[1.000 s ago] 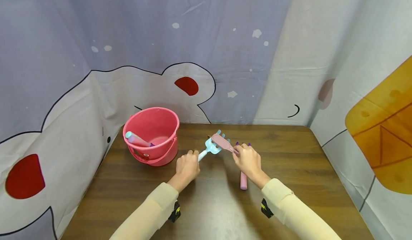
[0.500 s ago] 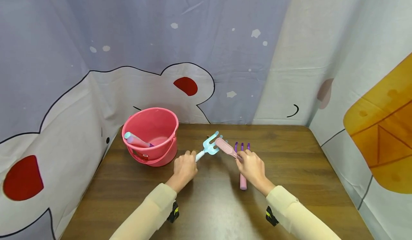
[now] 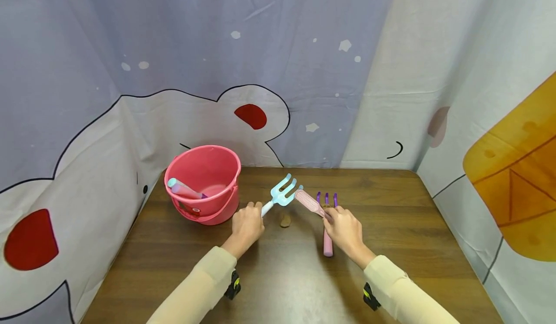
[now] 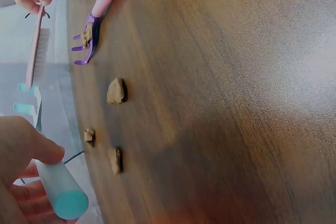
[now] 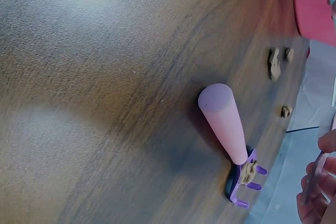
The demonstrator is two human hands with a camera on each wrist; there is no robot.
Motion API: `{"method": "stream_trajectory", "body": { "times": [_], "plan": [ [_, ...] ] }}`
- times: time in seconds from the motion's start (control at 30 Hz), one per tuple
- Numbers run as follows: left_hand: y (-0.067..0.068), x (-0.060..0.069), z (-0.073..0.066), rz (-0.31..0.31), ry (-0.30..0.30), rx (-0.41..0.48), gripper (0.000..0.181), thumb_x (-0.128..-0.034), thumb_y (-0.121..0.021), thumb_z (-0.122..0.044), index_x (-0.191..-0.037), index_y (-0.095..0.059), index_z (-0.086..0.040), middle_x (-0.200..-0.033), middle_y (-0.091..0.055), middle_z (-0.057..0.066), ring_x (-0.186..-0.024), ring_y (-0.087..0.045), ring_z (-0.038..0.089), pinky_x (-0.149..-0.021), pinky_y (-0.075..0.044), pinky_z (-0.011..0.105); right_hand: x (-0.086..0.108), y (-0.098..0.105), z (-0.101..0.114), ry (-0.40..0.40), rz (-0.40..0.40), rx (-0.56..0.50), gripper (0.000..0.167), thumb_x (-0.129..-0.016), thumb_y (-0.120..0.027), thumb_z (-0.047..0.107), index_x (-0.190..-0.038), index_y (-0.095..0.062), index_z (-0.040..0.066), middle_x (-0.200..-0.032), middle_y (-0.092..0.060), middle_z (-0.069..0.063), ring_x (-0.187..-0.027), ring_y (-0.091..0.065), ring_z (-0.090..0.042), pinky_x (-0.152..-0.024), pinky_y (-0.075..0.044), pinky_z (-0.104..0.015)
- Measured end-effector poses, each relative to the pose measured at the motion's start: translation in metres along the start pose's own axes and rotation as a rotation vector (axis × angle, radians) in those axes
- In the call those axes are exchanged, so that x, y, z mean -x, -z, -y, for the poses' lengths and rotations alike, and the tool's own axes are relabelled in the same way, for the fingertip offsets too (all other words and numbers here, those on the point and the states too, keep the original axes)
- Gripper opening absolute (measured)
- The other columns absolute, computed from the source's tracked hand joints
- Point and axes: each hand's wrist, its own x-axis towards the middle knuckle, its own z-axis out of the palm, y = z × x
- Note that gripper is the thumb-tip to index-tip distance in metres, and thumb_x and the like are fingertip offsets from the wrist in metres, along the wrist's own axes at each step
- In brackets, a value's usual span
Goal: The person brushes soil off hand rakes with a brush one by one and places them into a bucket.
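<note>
My left hand (image 3: 248,223) grips the white handle of a light blue toy hand fork (image 3: 281,193), raised above the table with its tines up. My right hand (image 3: 345,227) holds a pink brush (image 3: 309,201) by its handle; bristles show on it in the left wrist view. The brush head is close to the tines; whether they touch I cannot tell. A brown lump (image 3: 285,220) lies on the table below the fork. Near it, other brown lumps (image 4: 115,160) show in the left wrist view. Below my right hand lies a purple fork (image 5: 247,174) with a pink handle, brown material on its head.
A pink bucket (image 3: 226,213) stands at the left back, with tools (image 3: 184,189) leaning inside, their handle ends at the rim. The wooden table (image 3: 391,227) meets a printed cloth backdrop (image 3: 326,73) behind and at the sides.
The brush has moved right and slightly down, away from the middle of the blue fork to its tine tips. A brown lump now shows on the table beneath the fork.
</note>
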Motion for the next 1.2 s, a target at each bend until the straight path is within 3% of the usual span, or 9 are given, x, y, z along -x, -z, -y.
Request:
{"method": "stream_trajectory", "body": {
  "times": [0.47, 0.83, 1.2],
  "plan": [
    [0.001, 0.001, 0.000, 0.017, 0.029, 0.041, 0.023, -0.0728, -0.071, -0.018, -0.088, -0.058, -0.008, -0.071, -0.054, 0.007, -0.059, -0.059, 0.028, -0.047, -0.044, 0.039, 0.002, -0.002, -0.003, -0.002, -0.048, 0.001, 0.019, -0.069, -0.074, 0.017, -0.088, -0.070, 0.014, -0.076, -0.063, -0.003, -0.063, -0.057, -0.022, -0.049, -0.046, -0.038],
    [0.001, 0.004, -0.013, 0.018, -0.002, 0.050, 0.027, -0.0726, -0.071, -0.019, -0.095, -0.060, -0.008, -0.072, -0.055, 0.005, -0.057, -0.059, 0.027, -0.046, -0.044, 0.038, -0.008, -0.008, 0.019, 0.048, -0.081, -0.050, 0.019, -0.069, -0.075, 0.015, -0.087, -0.070, 0.014, -0.078, -0.064, -0.001, -0.063, -0.058, -0.020, -0.049, -0.047, -0.036],
    [0.001, 0.007, -0.023, 0.008, -0.039, 0.054, 0.020, -0.0726, -0.070, -0.019, -0.084, -0.057, -0.010, -0.073, -0.055, 0.005, -0.058, -0.060, 0.027, -0.046, -0.044, 0.038, -0.011, -0.013, 0.029, 0.061, -0.082, -0.046, 0.020, -0.069, -0.076, 0.017, -0.088, -0.070, 0.015, -0.077, -0.064, -0.001, -0.063, -0.057, -0.020, -0.050, -0.047, -0.036]
  ]
}}
